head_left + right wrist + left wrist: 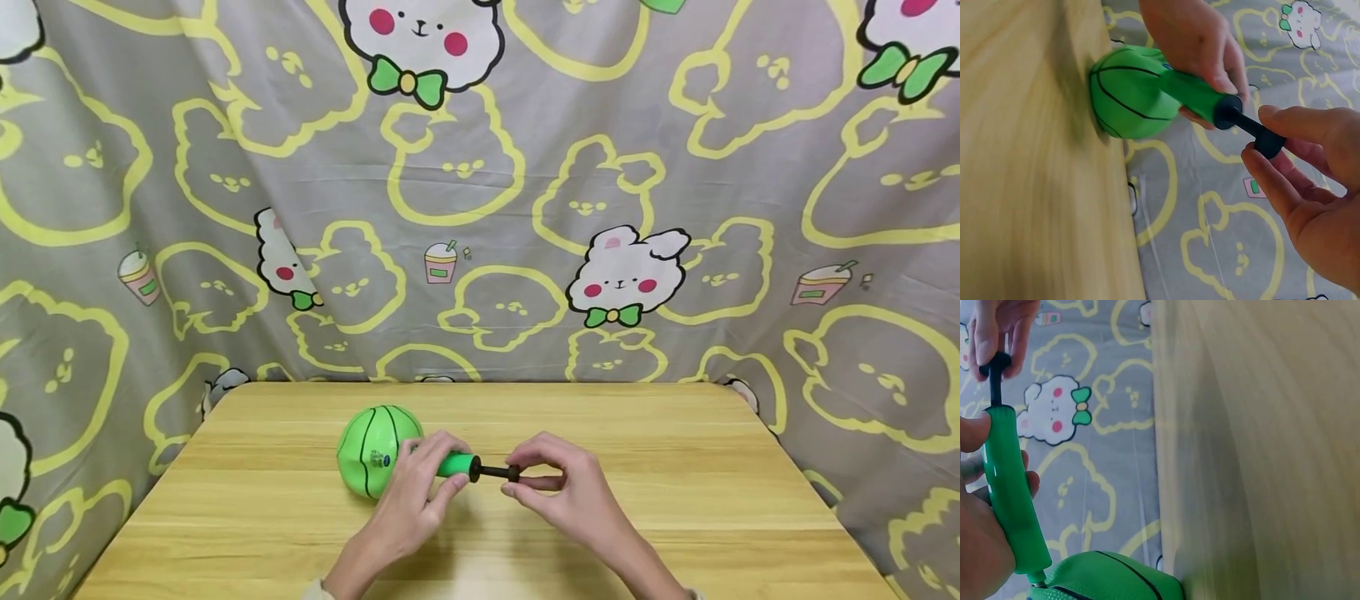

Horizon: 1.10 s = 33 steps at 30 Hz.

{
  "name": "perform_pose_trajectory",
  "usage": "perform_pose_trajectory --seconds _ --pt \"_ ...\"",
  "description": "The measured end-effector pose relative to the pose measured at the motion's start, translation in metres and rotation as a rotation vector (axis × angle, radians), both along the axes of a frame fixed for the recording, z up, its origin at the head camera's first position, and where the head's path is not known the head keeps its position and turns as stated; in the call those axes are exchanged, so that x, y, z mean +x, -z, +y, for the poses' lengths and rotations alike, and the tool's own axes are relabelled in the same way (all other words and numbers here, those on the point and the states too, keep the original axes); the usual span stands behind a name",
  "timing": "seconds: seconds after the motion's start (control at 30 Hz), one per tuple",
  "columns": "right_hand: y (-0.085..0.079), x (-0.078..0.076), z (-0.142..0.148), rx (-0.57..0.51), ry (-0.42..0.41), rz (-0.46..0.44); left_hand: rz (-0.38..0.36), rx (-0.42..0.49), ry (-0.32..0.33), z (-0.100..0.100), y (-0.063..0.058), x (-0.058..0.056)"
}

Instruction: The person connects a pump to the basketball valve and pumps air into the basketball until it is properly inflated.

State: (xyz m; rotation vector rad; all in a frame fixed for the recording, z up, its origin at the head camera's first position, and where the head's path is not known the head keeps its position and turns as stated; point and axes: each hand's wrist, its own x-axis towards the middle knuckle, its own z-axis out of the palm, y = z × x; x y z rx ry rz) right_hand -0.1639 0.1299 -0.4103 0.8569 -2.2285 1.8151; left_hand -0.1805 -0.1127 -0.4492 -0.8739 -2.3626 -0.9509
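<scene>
A green ball (pixel 371 450) with black seam lines sits on the left part of the table, its skin slightly dented. My left hand (pixel 416 492) grips the green barrel of a hand pump (pixel 1013 487), whose nozzle end meets the ball in the left wrist view. The pump lies roughly level in the head view, pointing left at the ball. From its other end a black rod sticks out partway, ending in a black handle (pixel 1269 144). My right hand (pixel 566 487) pinches that handle between thumb and fingers.
The light wooden table (pixel 675 433) spans the area under both hands. Behind it and at both sides hangs a grey curtain (pixel 480 200) with yellow outlines and cartoon animals, close to the table's edges.
</scene>
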Motion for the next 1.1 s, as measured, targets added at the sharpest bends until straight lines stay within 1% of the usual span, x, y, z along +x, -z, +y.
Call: perform_pose_trajectory --seconds 0.13,0.33,0.53,0.63,0.8,0.93,1.0,1.1 --pt "-0.004 -0.001 0.006 0.016 0.002 -0.032 0.041 0.007 -0.01 -0.004 0.001 -0.003" --pt "-0.01 0.0 0.017 0.037 0.011 -0.057 0.03 0.018 -0.03 -0.009 0.003 -0.005" --pt "-0.018 0.002 0.03 0.056 0.049 -0.032 0.035 0.039 -0.042 -0.012 0.004 -0.006" --pt "-0.022 0.003 0.036 0.076 0.067 -0.014 0.024 0.048 -0.045 -0.013 0.003 -0.006" --pt "-0.028 0.005 0.042 0.111 0.068 -0.021 0.021 0.043 -0.032 -0.011 0.0 -0.005" --pt "-0.032 0.007 0.045 0.079 0.037 -0.037 0.046 0.055 -0.032 -0.008 -0.002 -0.005" --pt "-0.033 0.007 0.046 0.055 0.029 -0.029 0.058 0.062 -0.032 -0.008 -0.002 -0.006" --pt "-0.033 0.007 0.044 0.024 0.035 0.001 0.054 0.072 -0.032 -0.007 -0.003 -0.005"
